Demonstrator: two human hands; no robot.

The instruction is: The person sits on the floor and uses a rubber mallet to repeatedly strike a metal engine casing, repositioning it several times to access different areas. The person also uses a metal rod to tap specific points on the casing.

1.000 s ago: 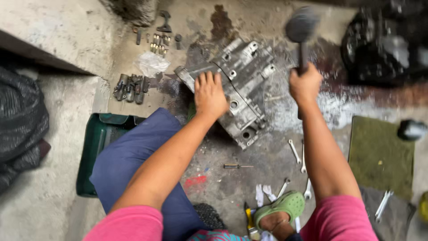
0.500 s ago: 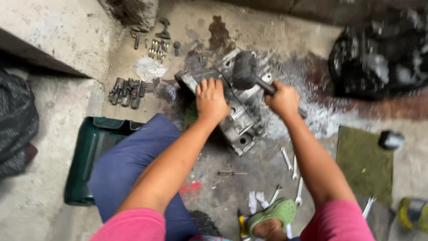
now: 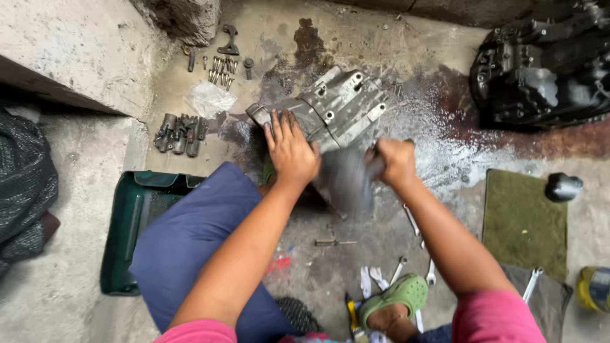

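A grey metal engine casing [image 3: 337, 108] lies on the stained concrete floor in front of me. My left hand [image 3: 291, 149] presses flat on its near edge, fingers spread. My right hand [image 3: 394, 162] is shut on the handle of a mallet [image 3: 346, 181], whose dark head is a motion blur low against the casing's near side. My blue-clad knee [image 3: 190, 241] sits under my left arm.
A dark engine block [image 3: 546, 70] stands at the back right. Bolts [image 3: 219, 67] and sockets [image 3: 181, 132] lie at the back left beside a concrete step. A green tray [image 3: 130, 216] sits left, a green mat [image 3: 524, 222] right, wrenches [image 3: 413, 219] near my green shoe [image 3: 397, 295].
The mallet has swung down from high above the casing to its near side. My right hand dropped with it. My left hand stayed on the casing.
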